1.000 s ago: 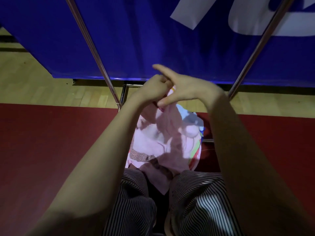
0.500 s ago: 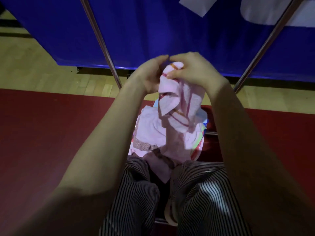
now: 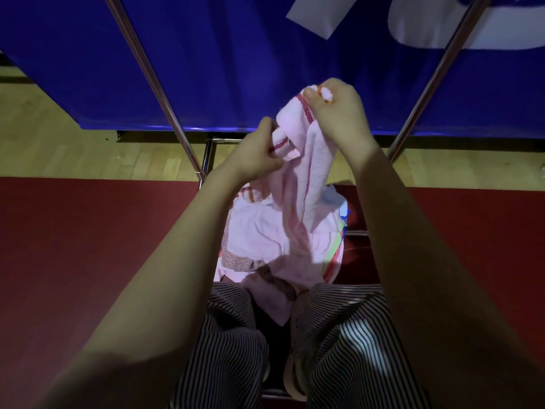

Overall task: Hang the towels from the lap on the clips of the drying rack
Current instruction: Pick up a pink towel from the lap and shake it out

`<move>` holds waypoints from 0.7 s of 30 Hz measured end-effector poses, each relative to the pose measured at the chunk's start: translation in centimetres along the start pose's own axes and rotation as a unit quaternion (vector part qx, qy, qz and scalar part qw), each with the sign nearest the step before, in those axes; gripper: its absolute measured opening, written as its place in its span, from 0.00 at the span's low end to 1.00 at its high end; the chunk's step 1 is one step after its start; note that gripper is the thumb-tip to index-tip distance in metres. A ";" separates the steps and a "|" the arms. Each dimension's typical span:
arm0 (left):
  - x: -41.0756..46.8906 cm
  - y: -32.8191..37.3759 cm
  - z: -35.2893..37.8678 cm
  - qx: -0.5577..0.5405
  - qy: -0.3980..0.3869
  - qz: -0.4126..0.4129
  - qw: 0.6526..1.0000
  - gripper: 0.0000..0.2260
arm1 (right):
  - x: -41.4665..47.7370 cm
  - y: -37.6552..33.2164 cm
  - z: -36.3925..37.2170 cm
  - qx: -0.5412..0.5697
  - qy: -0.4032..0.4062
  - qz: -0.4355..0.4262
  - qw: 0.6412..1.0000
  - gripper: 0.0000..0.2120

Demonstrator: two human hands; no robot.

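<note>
Your hands have parted since half a second ago. Your right hand (image 3: 339,113), now highest above the lap pile (image 3: 256,231), pinches a corner of the pink towel (image 3: 309,178). Your left hand (image 3: 256,152), lower, grips a bunched edge. The towel is soft, nubby cloth with red hem stripes and hangs in long folds down to the pile. Smooth metal rack poles (image 3: 156,84) slant beyond the pile.

Sports hall, wood court floor (image 3: 73,149), red boundary (image 3: 88,231), blue banner (image 3: 221,60)
</note>
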State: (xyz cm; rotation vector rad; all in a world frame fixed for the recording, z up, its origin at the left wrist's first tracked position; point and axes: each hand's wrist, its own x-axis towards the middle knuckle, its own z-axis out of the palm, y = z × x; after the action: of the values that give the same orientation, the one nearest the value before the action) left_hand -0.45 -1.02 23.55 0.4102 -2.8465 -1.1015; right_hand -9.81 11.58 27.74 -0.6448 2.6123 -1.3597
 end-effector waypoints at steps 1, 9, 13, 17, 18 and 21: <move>-0.2 -0.1 0.0 0.024 0.004 0.004 1.000 0.16 | 0.0 0.3 -0.1 -0.012 -0.021 0.014 1.000 0.12; -0.4 -1.4 -0.7 0.005 -0.147 0.035 0.989 0.08 | -0.2 2.5 -1.5 -0.074 -0.165 0.088 0.980 0.08; -0.9 -1.1 -1.0 -0.118 -0.210 -0.023 0.970 0.10 | -0.8 2.4 -1.8 0.010 -0.371 0.042 0.928 0.34; -0.5 -0.5 -1.1 -0.331 -0.210 -0.101 0.914 0.06 | -1.4 2.3 -1.1 -0.007 -0.433 -0.007 0.901 0.25; -0.3 -0.4 -1.2 -0.373 -0.213 -0.117 0.895 0.06 | -1.3 2.2 -1.2 0.000 -0.420 -0.020 0.907 0.19; -0.1 -0.6 -1.6 -0.464 -0.211 -0.175 0.843 0.05 | -0.9 1.8 -2.1 0.045 -0.396 -0.031 0.917 0.19</move>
State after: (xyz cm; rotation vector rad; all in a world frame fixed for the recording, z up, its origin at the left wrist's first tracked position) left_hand 0.01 -2.42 24.32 0.6509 -2.1052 -2.6963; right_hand -10.22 14.44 27.47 -1.0076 1.8768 -0.9358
